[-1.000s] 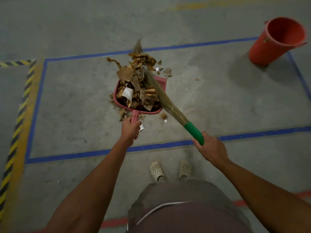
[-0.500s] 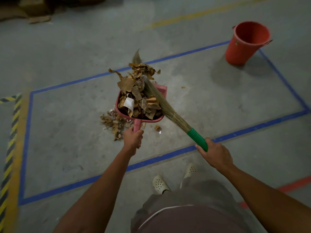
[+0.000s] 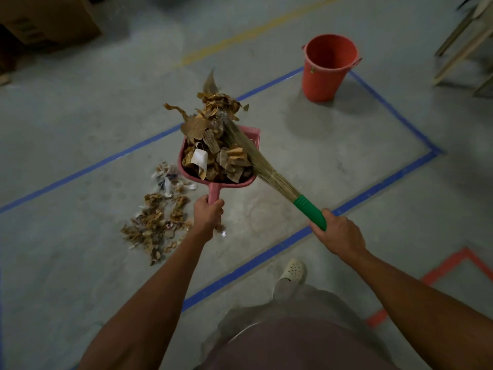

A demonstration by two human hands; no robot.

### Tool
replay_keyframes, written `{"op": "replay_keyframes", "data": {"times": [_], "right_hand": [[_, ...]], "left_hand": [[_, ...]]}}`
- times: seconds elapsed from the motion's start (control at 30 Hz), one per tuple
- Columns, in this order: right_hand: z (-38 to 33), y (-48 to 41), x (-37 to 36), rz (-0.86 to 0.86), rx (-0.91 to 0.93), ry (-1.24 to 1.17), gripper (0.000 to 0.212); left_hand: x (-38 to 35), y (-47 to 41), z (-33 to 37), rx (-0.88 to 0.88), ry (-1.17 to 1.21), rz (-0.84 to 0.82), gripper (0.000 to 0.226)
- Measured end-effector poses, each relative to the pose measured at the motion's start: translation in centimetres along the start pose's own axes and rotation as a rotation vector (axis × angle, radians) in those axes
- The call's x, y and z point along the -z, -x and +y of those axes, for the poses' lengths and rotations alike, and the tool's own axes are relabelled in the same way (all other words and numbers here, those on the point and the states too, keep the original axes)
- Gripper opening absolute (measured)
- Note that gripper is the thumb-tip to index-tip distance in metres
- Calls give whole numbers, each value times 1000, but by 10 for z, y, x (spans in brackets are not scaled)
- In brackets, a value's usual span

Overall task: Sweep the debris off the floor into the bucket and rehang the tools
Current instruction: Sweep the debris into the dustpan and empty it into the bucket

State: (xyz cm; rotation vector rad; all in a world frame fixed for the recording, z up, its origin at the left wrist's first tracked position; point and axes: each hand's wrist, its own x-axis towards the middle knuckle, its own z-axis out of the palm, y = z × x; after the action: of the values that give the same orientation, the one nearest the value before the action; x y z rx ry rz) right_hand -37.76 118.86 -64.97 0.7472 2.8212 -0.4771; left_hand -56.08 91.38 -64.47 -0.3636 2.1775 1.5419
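Grey concrete floor (image 3: 80, 263), scuffed, dim light. Blue tape (image 3: 373, 188) marks out a rectangle on it; a yellow line (image 3: 253, 30) runs beyond the rectangle's far edge and a red tape corner (image 3: 448, 265) lies outside its near-right edge. Cardboard box (image 3: 48, 20) at the floor's far-left corner, wooden frame legs (image 3: 464, 41) at far right. Orange bucket (image 3: 328, 76) stands upright at the rectangle's far corner, on the tape, well apart from the tools. Pink dustpan (image 3: 253, 136) is mid-rectangle, handle toward the person and mouth pointing away, heaped with debris (image 3: 213, 145) of brown leaves and paper scraps. Left hand (image 3: 208, 217) is clenched round the pan handle. Broom (image 3: 256, 161): long axis runs diagonally from its green grip (image 3: 309, 210) at near right up to the bristle tip at far left, bristles lying across the load. Right hand (image 3: 338, 236) grasps the grip's end. A loose pile (image 3: 157, 222) lies on the floor just left of the pan. One pale shoe (image 3: 293, 271) shows outside the near tape edge.
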Motion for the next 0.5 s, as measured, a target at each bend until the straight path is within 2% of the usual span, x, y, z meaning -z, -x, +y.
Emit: {"op": "replay_keyframes", "data": {"times": [0.5], "right_hand": [[135,-123,92,29,-159,-28,44]], "left_hand": [[-196,-79,129,-70,-53,-140,4]]}}
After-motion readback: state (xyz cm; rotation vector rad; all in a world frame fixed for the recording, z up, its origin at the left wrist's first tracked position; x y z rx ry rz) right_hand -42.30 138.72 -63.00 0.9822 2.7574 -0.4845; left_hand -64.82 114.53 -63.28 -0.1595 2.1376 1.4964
